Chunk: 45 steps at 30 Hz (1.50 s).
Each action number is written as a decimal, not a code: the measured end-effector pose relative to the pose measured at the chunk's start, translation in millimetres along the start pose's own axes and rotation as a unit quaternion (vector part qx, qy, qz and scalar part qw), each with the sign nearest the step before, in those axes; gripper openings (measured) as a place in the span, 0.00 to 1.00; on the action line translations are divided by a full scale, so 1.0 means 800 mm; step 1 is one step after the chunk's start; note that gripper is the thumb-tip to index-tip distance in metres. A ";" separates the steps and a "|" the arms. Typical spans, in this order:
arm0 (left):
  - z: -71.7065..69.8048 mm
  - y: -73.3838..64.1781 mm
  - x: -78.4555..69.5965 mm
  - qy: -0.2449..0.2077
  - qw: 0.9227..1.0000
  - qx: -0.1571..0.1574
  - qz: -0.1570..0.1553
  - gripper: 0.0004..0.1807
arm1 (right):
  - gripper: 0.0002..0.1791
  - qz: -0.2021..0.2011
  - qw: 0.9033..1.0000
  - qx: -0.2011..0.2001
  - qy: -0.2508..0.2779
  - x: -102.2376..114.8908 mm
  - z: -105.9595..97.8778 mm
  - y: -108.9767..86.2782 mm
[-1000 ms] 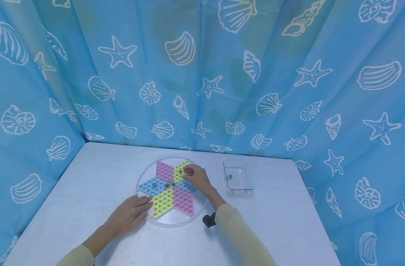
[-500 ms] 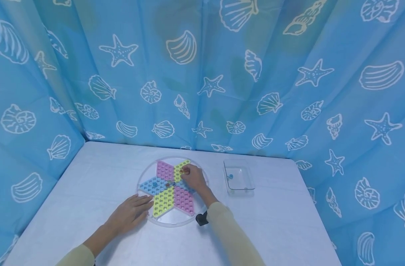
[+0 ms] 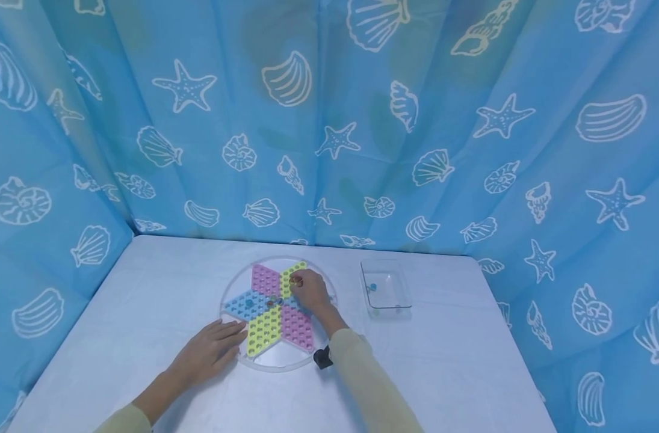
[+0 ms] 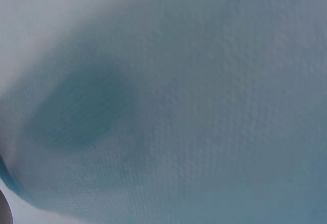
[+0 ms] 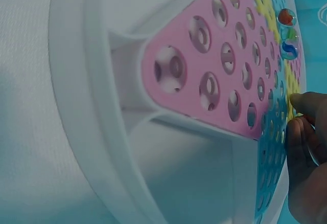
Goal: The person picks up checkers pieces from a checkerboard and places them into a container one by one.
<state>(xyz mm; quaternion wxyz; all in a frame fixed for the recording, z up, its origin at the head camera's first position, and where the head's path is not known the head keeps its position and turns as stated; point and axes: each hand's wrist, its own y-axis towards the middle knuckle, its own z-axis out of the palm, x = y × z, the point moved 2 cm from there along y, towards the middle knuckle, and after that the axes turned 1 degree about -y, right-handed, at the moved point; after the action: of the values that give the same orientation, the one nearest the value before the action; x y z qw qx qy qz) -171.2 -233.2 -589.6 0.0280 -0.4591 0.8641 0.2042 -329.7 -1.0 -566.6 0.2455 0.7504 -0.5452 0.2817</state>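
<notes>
1. Head view: the right hand (image 3: 310, 293) appeared to pinch an amber marble (image 3: 296, 281) at the far yellow point of the star board (image 3: 297, 329), fingertips drawn together, a grip suited to a small round object.
2. The left hand (image 3: 210, 352) lay with fingers extended at the board's left rim, probably steadying it.
3. Holes presumably kept the central marbles (image 5: 286, 17) from rolling; the glass dish (image 3: 391, 294) confined a blue marble (image 3: 372, 287).
4. A white-covered table (image 3: 443, 349) supported everything; shell-printed blue curtains (image 3: 356, 180) hung behind and at both sides.
</notes>
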 end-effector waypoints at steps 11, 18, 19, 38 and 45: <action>-0.003 0.000 -0.002 0.002 1.000 -0.012 0.007 0.18 | 0.07 0.010 1.000 -0.023 -0.018 0.002 0.003 -0.003; -0.004 0.000 -0.003 0.004 1.000 -0.011 0.012 0.18 | 0.09 -0.006 1.000 -0.027 -0.012 0.001 0.001 -0.003; -0.004 0.000 -0.003 0.004 1.000 -0.012 0.013 0.18 | 0.09 -0.007 1.000 -0.027 -0.009 0.001 0.001 -0.004; 0.000 0.000 0.000 0.003 1.000 -0.001 0.002 0.19 | 0.08 -0.036 0.999 -0.014 0.019 0.011 -0.039 -0.022; 0.000 0.000 0.000 0.003 1.000 -0.008 0.008 0.18 | 0.08 -0.079 0.995 -0.024 0.064 0.014 -0.061 -0.037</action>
<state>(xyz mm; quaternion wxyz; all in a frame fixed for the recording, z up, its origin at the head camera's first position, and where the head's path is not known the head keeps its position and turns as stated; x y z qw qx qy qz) -171.1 -233.3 -589.6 0.0204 -0.4527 0.8663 0.2101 -305.9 32.9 -525.3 0.3194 0.7654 -0.4740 0.2957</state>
